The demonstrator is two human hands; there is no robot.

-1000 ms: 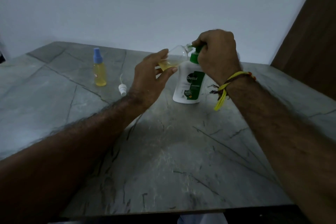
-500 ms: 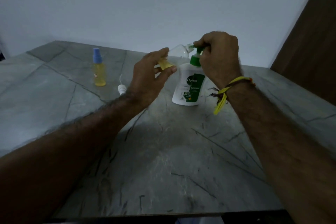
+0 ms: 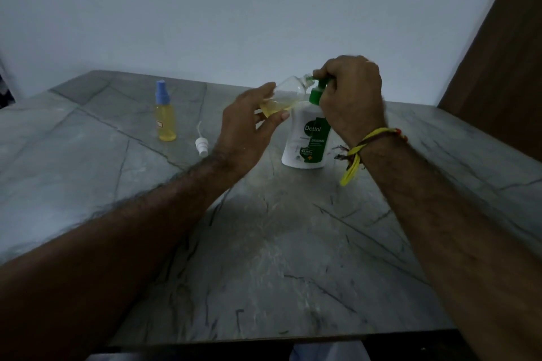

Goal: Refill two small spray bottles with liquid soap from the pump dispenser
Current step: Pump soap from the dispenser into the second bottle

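- Left hand [image 3: 245, 132] is gripping a clear little spray bottle [image 3: 286, 94], tipped over so its open neck is sitting right at the green pump head [image 3: 318, 91]. Yellow soap is pooling in its low end.
- Right hand [image 3: 352, 97] is curling over the pump dispenser [image 3: 308, 141], fingers wrapped round the pump top.
- Dispenser is standing upright on the grey stone table [image 3: 264, 243].
- Second spray bottle [image 3: 166, 114], blue cap on and full of yellow, is standing off to the left.
- A loose white sprayer top [image 3: 201, 146] is lying between it and the left wrist.
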